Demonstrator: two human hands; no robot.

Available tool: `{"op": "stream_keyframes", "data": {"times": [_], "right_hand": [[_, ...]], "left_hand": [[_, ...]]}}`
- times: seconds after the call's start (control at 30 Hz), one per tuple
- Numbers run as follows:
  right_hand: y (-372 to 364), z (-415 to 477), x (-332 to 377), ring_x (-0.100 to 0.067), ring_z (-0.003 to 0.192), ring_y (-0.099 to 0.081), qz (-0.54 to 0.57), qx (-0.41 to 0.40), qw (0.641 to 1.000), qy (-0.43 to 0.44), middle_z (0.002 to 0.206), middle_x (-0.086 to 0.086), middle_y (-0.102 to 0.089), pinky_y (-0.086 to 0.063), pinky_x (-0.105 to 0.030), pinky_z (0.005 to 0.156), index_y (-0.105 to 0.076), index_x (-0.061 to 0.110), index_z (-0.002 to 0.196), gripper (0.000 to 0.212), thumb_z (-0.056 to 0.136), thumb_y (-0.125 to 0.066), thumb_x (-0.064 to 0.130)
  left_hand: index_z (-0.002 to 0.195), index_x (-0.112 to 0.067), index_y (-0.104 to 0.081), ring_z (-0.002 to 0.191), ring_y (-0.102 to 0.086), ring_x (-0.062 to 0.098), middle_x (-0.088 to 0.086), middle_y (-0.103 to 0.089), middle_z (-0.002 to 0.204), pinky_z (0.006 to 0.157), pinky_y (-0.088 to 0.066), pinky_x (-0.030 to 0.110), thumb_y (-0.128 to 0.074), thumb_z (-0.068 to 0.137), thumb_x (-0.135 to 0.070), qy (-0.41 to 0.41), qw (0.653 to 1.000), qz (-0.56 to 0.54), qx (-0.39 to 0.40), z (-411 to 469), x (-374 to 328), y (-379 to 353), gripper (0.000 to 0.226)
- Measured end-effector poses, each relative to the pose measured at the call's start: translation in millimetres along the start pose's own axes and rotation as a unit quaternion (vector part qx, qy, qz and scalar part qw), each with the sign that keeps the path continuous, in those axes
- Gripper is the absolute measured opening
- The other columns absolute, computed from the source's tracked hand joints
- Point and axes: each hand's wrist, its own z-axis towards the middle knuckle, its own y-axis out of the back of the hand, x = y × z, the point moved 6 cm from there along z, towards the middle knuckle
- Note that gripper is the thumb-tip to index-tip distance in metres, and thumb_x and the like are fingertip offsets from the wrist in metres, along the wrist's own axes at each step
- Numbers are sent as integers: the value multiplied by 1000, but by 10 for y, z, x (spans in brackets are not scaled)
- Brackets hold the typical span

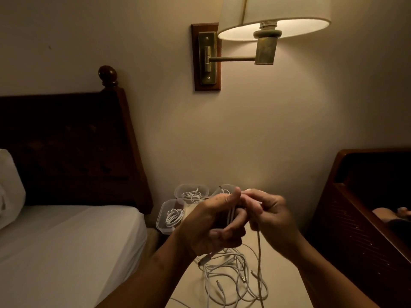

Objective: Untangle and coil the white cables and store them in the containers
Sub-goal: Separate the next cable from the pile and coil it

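White cables (231, 274): loose tangled heap on the pale table top (189, 285), nearest the camera, several plug ends visible in the pile. One strand (258, 252) rises straight up out of the heap to the right hand (274, 215).

Hands: raised above the table, close together, fingertips touching or nearly so. Left hand (211, 221) has its fingers curled round a few loops of cable (232, 213), thumb up. Right hand pinches the rising strand between thumb and fingers.

Behind the hands, against the wall: clear plastic containers. Front container (163, 221) holds one coiled white cable. Rear container (179, 192) holds another coil. A third container (224, 188) is mostly hidden by the left hand; contents cannot be made out.

Left: bed (66, 241) with white sheet, pillow (9, 187), dark wooden headboard (66, 141). Right: dark wooden furniture (355, 218). Farthest, on the wall above: lit swing-arm lamp (266, 30).
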Motion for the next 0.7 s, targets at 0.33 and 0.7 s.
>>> {"op": "stream_keyframes", "data": {"times": [0.33, 0.7], "right_hand": [[-430, -358, -153, -7, 73, -60, -387, 128, 913, -4, 85, 18, -67, -51, -26, 63, -65, 33, 116, 18, 103, -51, 31], [-109, -132, 364, 2, 67, -66, -415, 84, 887, 183, 78, 17, -71, -56, -21, 57, -75, 28, 87, 13, 88, -73, 41]], "left_hand": [[129, 11, -56, 121, -63, 46, 33, -63, 129, 106, -51, 52, -35, 109, -18, -67, 968, 110, -216, -6, -286, 425, 41], [93, -7, -61, 48, -47, 12, 6, -61, 69, 48, -37, 25, -32, 112, -29, 153, 869, 432, -188, -131, 9, 430, 41]]}}
